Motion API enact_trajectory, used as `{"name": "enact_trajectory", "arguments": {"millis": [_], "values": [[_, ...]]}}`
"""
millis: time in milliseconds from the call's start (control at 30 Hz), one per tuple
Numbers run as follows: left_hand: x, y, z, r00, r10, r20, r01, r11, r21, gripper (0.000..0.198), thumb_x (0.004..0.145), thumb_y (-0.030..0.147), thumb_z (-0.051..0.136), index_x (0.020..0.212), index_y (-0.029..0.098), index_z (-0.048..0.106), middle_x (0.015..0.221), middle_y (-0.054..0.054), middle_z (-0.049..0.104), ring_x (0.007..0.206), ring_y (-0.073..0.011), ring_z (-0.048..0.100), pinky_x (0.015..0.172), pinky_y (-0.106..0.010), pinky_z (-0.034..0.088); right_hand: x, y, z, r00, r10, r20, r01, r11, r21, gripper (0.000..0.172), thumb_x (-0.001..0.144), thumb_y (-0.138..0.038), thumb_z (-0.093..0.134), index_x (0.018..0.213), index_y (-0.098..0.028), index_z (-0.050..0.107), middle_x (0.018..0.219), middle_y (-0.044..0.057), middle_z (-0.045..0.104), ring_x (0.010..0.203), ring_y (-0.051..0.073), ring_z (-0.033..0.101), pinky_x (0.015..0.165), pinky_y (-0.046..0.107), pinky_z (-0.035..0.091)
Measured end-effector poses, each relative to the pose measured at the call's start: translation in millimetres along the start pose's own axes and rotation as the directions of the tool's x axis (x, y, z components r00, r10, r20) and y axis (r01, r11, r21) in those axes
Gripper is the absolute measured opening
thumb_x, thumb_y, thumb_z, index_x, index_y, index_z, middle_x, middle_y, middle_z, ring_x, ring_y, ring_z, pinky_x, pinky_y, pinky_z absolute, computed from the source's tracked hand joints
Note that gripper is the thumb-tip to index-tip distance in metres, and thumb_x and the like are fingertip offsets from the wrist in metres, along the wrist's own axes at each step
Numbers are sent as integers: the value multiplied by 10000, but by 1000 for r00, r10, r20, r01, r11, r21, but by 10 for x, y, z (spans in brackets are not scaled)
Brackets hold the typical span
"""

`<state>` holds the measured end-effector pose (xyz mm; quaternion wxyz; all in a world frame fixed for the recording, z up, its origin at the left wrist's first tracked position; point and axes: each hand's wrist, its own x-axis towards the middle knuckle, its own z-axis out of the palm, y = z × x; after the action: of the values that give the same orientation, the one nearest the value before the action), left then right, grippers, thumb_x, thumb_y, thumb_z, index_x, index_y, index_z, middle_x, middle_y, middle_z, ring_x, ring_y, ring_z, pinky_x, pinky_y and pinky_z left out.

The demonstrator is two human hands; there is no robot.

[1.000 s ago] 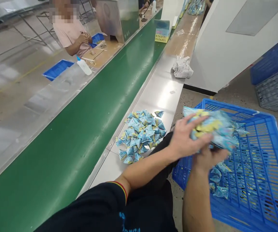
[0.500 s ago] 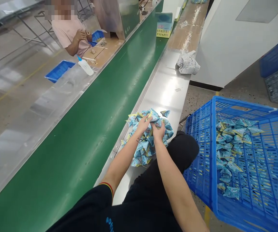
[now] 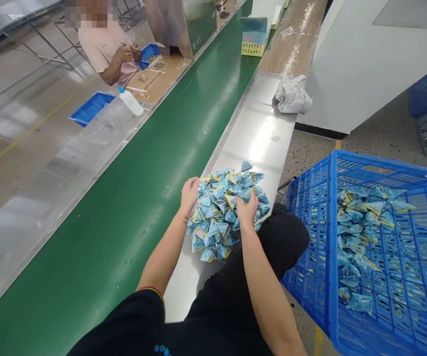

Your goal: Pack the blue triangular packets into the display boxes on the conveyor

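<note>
A green conveyor belt [image 3: 117, 222] runs diagonally from the lower left of the frame to the top centre. Beside it, on its right, lies a long counter [image 3: 256, 128], bare metal in the middle of the frame and brown toward the top. A blue plastic crate [image 3: 334, 237] fills the lower right, with shiny blue-and-yellow packets [image 3: 361, 212] heaped along its left side. At the upper left, a co-worker [image 3: 104, 49] in a pink shirt sits across the belt, both hands raised together near the chest.

The pile of packets [image 3: 215, 210], pyramid-shaped and also blue and yellow, sits on the counter at the centre of the frame, between the person's two hands. The left hand [image 3: 190, 194] is at the pile's upper-left edge, its fingers loosely curved and not closed, touching the outer packets. The right hand [image 3: 248, 208] rests at the pile's right side, thumb and fingers apart, with packets showing between them.

A striped cloth [image 3: 293, 96] lies crumpled farther up the counter. A small blue tray [image 3: 92, 109] is at the left, near a white bottle [image 3: 130, 103] with a blue tip. A clear scrap [image 3: 275, 139] lies below the cloth.
</note>
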<state>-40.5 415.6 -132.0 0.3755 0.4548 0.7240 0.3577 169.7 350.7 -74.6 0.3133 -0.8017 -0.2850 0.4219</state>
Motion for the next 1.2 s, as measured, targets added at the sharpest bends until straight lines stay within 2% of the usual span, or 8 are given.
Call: {"name": "enact_trajectory", "arguments": {"millis": [133,267,333,533,733,967,1067,1200], "values": [[447,-266,-38,998,-57,-35,62,979,195,511,959,430,508,1371,143,605,1512,-161,507,1477,-271,402,1293,-416,255,-498,219,-242,934,-354,47,349,932,94,716,922,-447,580,1551,-128,455,1624,151,234,1509,284,315,1104,382,516],[709,-439,200,988,-116,105,91,972,218,593,933,411,547,1458,138,546,1577,-174,443,1529,-295,341,1299,-454,236,-1106,618,-936,609,-793,-6,793,609,26,359,992,-284,579,1329,-164,604,1479,137,451,1273,174,568,914,261,591],[759,-480,326,980,-128,154,94,974,208,622,941,427,525,1486,129,518,1543,-185,483,1479,-302,420,1274,-455,291,-1303,871,-1363,534,-843,-56,829,536,-163,257,990,-208,585,1240,-171,632,1377,115,533,1246,166,583,942,276,575],[757,-515,463,972,-80,223,45,987,156,558,929,459,523,1412,187,582,1497,-112,556,1421,-278,489,1260,-422,325,-1421,1611,-2169,614,-762,-207,648,636,-420,241,1032,-330,573,1088,-116,668,1225,123,612,1023,142,642,797,245,522],[654,-535,364,990,-54,128,36,989,141,630,960,419,411,1504,106,466,1594,-168,428,1518,-280,368,1306,-452,237,-1218,1926,-2439,476,-743,-471,493,669,-556,285,992,-350,627,958,-73,686,1041,158,651,1025,203,628,826,312,504],[593,-193,360,984,179,-20,-171,965,201,744,972,520,415,1562,70,352,1630,-220,327,1558,-308,265,1323,-472,180,-1137,2334,-2533,637,-652,-411,424,742,-519,522,1025,-548,539,1043,-47,685,1124,179,626,1060,200,596,740,258,504],[368,260,613,845,500,188,-534,802,267,772,940,654,471,1507,130,452,1541,-199,449,1474,-316,396,1290,-476,267,-1148,2417,-2449,657,-641,-398,367,732,-574,552,1051,-564,477,1042,-52,682,1105,175,633,1043,210,599,845,308,489],[41,994,1331,414,635,652,-893,421,157,609,920,617,568,1435,292,573,1531,-105,484,1496,-337,355,1269,-556,239,-1133,2432,-2447,698,-585,-413,294,760,-580,624,1032,-640,461,1068,-54,671,1102,179,639,1050,234,603,905,342,470]]}}
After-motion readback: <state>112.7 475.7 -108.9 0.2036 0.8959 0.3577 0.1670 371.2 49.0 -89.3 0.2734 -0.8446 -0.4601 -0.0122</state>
